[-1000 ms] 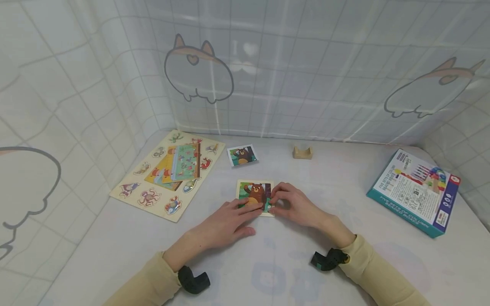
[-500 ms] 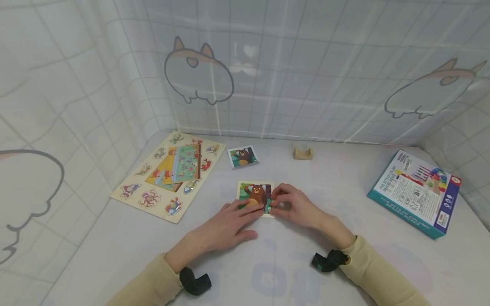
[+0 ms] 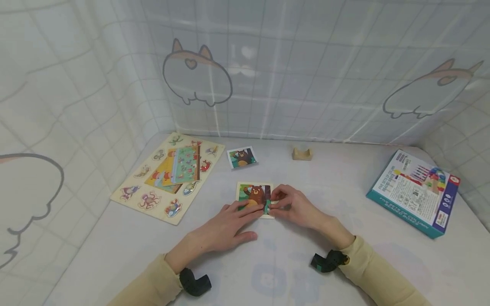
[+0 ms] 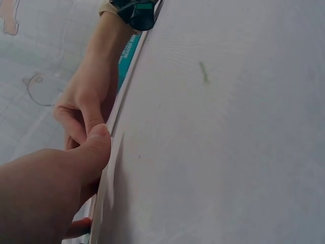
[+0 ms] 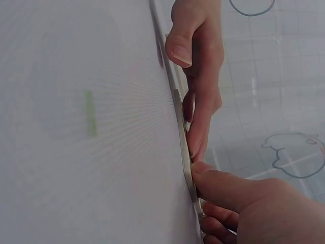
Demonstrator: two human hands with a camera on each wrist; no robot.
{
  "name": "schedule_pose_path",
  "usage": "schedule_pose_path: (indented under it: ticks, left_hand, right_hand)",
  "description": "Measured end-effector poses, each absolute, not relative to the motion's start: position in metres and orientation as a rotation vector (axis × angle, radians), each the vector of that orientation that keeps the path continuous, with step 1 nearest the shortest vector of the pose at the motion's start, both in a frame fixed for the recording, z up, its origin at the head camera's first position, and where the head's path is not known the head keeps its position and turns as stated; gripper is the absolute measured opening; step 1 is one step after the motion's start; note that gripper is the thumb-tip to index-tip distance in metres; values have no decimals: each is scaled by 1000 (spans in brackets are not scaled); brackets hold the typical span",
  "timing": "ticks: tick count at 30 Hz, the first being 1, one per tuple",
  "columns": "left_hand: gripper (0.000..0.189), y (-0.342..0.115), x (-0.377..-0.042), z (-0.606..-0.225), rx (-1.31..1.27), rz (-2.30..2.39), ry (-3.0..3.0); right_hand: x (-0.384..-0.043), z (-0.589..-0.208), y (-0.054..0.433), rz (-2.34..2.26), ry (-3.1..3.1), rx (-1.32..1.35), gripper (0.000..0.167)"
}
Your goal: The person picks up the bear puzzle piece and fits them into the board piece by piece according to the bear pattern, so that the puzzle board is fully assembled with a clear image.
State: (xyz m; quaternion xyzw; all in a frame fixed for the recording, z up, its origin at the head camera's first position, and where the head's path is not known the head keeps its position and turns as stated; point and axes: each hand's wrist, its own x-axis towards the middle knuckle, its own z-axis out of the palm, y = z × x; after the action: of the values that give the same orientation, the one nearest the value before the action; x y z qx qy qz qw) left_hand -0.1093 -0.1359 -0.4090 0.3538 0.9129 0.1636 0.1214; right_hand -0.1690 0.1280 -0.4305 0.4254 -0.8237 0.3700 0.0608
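A small square bear puzzle (image 3: pixel 256 193) with a pale wooden border lies on the table in the head view. My left hand (image 3: pixel 231 225) rests its outstretched fingers across the puzzle's lower part and covers some of the picture. At the right edge, my right hand (image 3: pixel 296 207) holds the puzzle between thumb and bent fingers; exactly which piece lies under the fingertips is hidden. In the right wrist view the right thumb (image 5: pixel 223 185) touches the thin board edge (image 5: pixel 184 137), close to the left fingertips. The board sits low and nearly edge-on in both wrist views.
Behind the puzzle lies a matching bear picture card (image 3: pixel 242 157). A small notched wooden block (image 3: pixel 302 154) stands farther right. At left, a sea-animal board (image 3: pixel 149 199) bears several picture cards (image 3: pixel 186 165). A teal-sided toy box (image 3: pixel 415 191) lies at right. Tile-patterned cloth (image 3: pixel 306 85) encloses the back.
My right thumb has slid slightly up along the puzzle's right edge, closer to the index finger. My left hand has hardly moved, and the puzzle stays in place.
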Motion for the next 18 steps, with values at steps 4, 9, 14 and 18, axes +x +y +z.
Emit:
schedule_pose_path:
  ticks: [4, 9, 14, 18]
  left_hand:
    - [60, -137, -109, -410, 1040, 480, 2665]
    - [55, -138, -110, -412, 1084, 515, 2676]
    - [50, -141, -111, -416, 1089, 596, 2684]
    - [46, -141, -112, -417, 1084, 646, 2672]
  right_hand:
    - [-168, -431, 127, 1114, -2514, 1266, 4]
    - [-168, -432, 128, 1114, -2527, 1253, 4]
    - [-170, -435, 127, 1110, -2504, 1275, 4]
    - [-170, -436, 127, 1123, -2498, 1280, 4]
